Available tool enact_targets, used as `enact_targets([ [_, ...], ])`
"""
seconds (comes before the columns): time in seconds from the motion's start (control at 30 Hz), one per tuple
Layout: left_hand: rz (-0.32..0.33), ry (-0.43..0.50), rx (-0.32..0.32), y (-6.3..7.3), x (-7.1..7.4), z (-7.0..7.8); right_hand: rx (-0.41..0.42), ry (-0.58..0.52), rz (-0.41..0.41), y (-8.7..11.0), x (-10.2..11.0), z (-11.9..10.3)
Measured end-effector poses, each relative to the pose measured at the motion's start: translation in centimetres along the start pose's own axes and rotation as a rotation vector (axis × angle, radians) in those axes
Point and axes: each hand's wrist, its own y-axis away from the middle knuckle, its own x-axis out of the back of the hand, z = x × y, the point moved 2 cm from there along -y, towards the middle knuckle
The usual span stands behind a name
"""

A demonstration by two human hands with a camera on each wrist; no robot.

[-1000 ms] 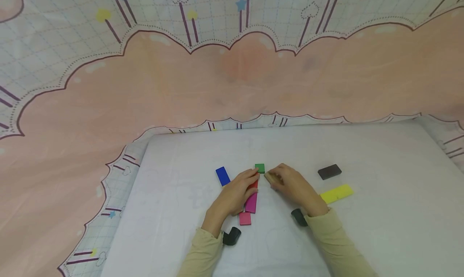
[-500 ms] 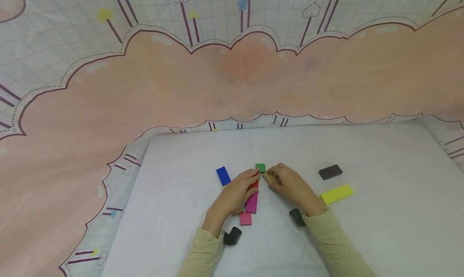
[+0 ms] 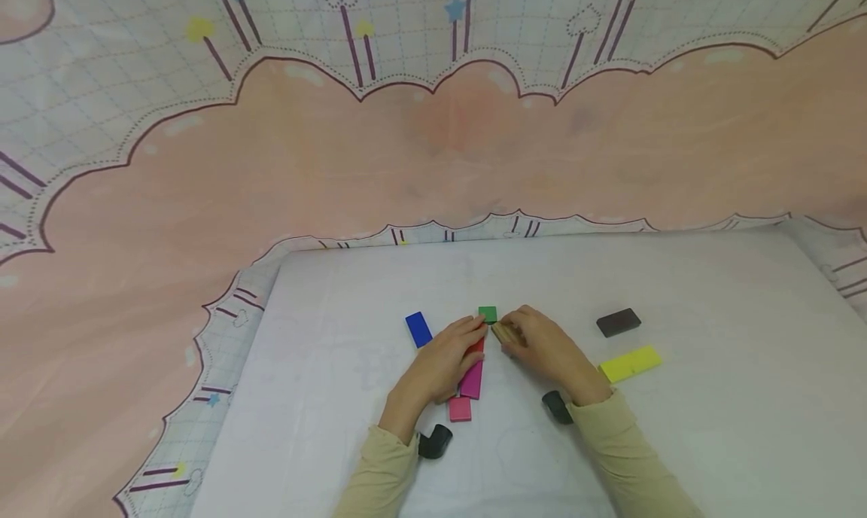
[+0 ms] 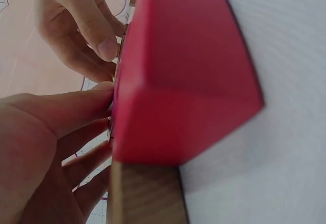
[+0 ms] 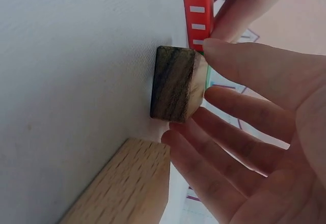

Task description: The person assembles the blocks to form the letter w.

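Observation:
My left hand (image 3: 440, 364) holds a red block (image 3: 476, 343) with white stripes, its index finger at the far end and thumb near the joint with a magenta block (image 3: 471, 380). A smaller pink block (image 3: 460, 409) lies at the near end of this row, a green block (image 3: 488, 314) at the far end. Between thumb and fingers my right hand (image 3: 545, 345) pinches a bare wooden block (image 5: 173, 84) with dark grain, close beside the red and green blocks. The left palm and curled fingers hide part of the row.
A blue block (image 3: 419, 330) lies left of the row. To the right are a black block (image 3: 619, 322) and a yellow block (image 3: 630, 364), the latter beside the right wrist. Dark wrist devices show at both cuffs. The white table (image 3: 325, 292) ends before a patterned curtain.
The wooden block in my right hand has shifted slightly left, closer to the red and green blocks. My left hand keeps its place on the row.

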Motion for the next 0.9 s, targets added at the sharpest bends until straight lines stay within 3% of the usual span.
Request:
enact_targets([
  [0.27, 0.003, 0.001, 0.000, 0.0, 0.0, 0.1, 0.046, 0.044, 0.034, 0.2, 0.4, 0.3],
  [0.53, 0.022, -0.028, -0.011, -0.1, 0.4, 0.6, -0.015, 0.057, 0.009, 0.9, 1.1, 0.6],
  [0.9, 0.072, -0.021, -0.031, -0.8, 0.6, 1.3, 0.027, 0.082, 0.024, 2.2, 1.6, 1.2],
])
